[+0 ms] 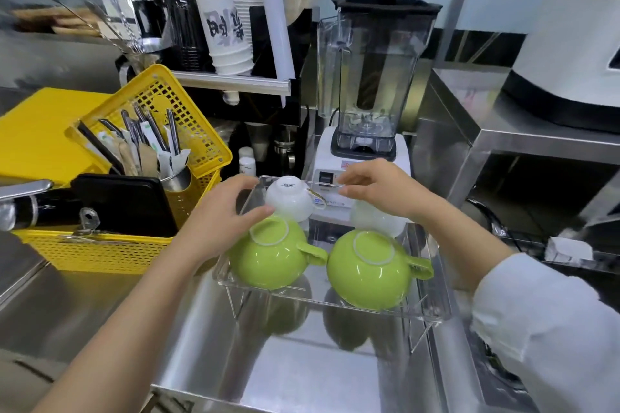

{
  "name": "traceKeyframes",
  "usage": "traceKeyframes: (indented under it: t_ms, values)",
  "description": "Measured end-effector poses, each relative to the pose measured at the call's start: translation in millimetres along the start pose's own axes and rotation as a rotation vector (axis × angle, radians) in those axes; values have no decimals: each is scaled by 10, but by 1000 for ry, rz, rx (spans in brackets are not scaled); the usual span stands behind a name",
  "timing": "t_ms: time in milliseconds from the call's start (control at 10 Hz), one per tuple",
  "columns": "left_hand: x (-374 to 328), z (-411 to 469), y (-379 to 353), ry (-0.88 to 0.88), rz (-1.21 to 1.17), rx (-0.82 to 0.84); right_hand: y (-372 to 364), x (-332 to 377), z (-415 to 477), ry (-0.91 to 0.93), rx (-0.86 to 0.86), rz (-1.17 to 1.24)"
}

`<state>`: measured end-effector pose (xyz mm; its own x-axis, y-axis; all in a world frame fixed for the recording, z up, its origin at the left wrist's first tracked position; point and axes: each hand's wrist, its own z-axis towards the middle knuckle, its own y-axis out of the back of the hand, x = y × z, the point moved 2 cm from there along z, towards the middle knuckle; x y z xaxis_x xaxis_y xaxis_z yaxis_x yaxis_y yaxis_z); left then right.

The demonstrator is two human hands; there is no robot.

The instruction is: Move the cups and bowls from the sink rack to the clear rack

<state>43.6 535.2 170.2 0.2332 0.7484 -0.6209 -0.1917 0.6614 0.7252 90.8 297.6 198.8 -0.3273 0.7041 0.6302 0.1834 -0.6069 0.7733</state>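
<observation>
A clear acrylic rack [432, 310] stands on the steel counter. In it lie two green cups upside down, one at the left [268, 260] and one at the right [367, 275], with handles pointing right. Behind them sit two white cups, also upside down: one at the back left [290, 199] and one at the back right [379, 221]. My left hand [224, 218] hovers over the rack's left side, fingers spread, thumb near the left green cup's base. My right hand [372, 186] reaches over the back right white cup, fingers loosely curled, nothing held.
A yellow basket [100, 253] with a steel cutlery holder [176, 178] and black items sits at the left. A blender [372, 77] stands right behind the clear rack. Stacked paper cups [228, 33] hang above. A steel shelf [536, 141] is at the right.
</observation>
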Motion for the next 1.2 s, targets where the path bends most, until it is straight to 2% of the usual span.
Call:
traceKeyframes:
  t_ms: [100,200,300,400,700,1000,1100,1200]
  values:
    - [-83,246,-102,-4,35,94,-151,-65,116,10,20,-173]
    - [-119,455,-224,15,167,178,-303,-97,252,11,-21,-354]
    - [-87,550,-337,54,233,241,-393,-147,359,-8,-26,-450]
    - [-24,590,-407,105,202,270,-432,-172,399,-7,-17,-489]
    - [26,616,-410,122,82,290,-457,-169,402,-26,-63,-524]
    - [35,610,-426,125,95,284,-473,-191,385,-10,-105,-557]
    - [27,579,-401,139,85,293,-426,-107,316,29,-160,-514]
    - [-29,583,-280,102,83,148,-164,-36,209,74,-324,-368]
